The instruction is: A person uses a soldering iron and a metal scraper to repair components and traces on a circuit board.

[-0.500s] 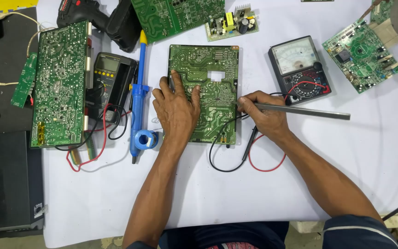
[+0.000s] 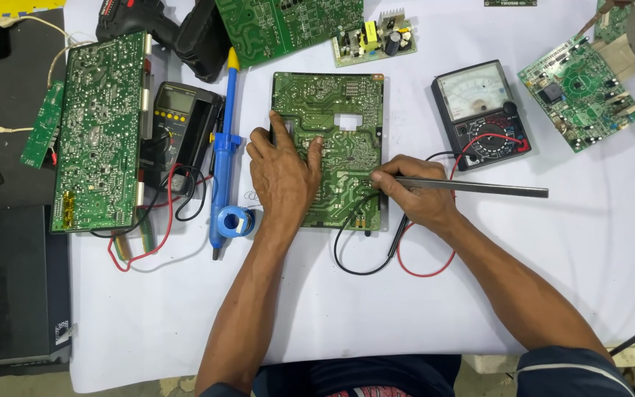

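Circuit board (image 2: 347,125) lies solder-side up mid-worktop (image 2: 332,309), my left hand (image 2: 282,173) pressed flat and open on its left edge, my right hand (image 2: 413,195) closed around a slim metal tool (image 2: 479,188) whose tip touches the board, work underway, the analog multimeter (image 2: 481,114) nearby.

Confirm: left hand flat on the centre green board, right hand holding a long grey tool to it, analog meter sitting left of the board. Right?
Not quite. The analog meter sits right of the centre green board, as the head view shows. The rest stands: left hand flat on the board, right hand holding the long grey tool to it.
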